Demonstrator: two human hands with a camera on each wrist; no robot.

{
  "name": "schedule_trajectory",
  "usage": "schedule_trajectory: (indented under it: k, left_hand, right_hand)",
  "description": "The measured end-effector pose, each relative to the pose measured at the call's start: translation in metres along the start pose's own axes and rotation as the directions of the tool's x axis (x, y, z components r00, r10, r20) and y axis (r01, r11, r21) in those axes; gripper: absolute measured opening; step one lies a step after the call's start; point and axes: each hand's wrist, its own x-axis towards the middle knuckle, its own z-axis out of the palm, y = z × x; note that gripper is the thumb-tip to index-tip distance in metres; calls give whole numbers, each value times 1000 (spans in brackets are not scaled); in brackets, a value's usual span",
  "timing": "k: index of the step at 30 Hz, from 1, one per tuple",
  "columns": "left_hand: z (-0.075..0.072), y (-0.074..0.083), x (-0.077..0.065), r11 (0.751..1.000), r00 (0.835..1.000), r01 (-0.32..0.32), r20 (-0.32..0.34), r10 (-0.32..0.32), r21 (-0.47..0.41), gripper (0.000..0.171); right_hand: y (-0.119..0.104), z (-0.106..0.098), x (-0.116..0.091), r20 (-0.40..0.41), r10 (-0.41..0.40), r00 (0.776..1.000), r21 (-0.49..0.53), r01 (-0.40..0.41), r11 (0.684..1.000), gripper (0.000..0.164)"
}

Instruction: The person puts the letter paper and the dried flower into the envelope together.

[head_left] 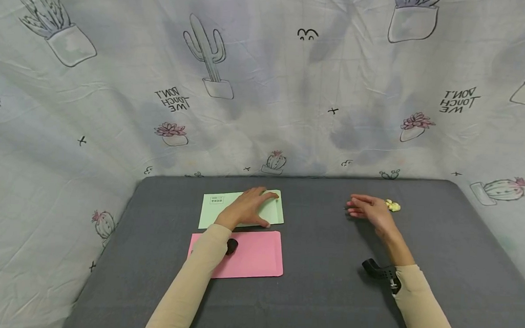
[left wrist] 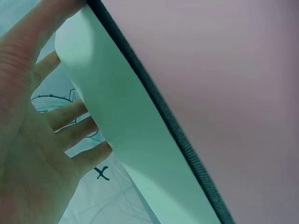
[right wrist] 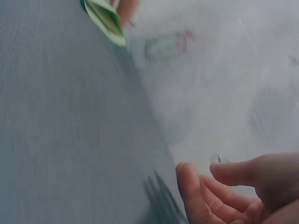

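A pale green envelope (head_left: 271, 213) lies near the table's back edge, and my left hand (head_left: 247, 207) spans it from above. In the left wrist view, thumb and fingers of the left hand (left wrist: 42, 126) grip its opposite long edges. The right wrist view shows the green envelope (right wrist: 110, 21) bulging, with its end gaping. At the right, my right hand (head_left: 370, 210) is raised above the table, fingers curled. A slim dark item (right wrist: 169, 196), blurred and mostly hidden, sticks out from the fingers of the right hand (right wrist: 229, 193); its kind cannot be made out.
A pink envelope (head_left: 254, 254) lies in front of the green one, partly under my left forearm. Small yellow objects (head_left: 392, 205) sit just right of my right hand. The grey table (head_left: 309, 293) meets a cactus-printed cloth (head_left: 255, 134) at the back.
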Motion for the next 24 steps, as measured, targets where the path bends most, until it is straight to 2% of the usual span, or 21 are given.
schedule_trajectory:
  k: [5,9,18,24]
  left_hand:
    - [0,-1,-1,1000,1000,12,8,-12,12,79]
    - [-1,-2,-2,1000,1000,19,6,-19,6,80]
    - [1,-1,-1,1000,1000,7,-10,-7,-3,80]
    - [2,0,-2,1000,1000,2,-20,-2,-10,79]
  right_hand:
    - [11,-22,-7,-15,30,999,44,-29,999,52]
    - [15,-31,-8,14,55,998,80,-56,995,53]
    - [12,-35,-5,19,92,996,41,-93,995,56]
    - [11,-35,-4,16,111,994,76,-111,991,51]
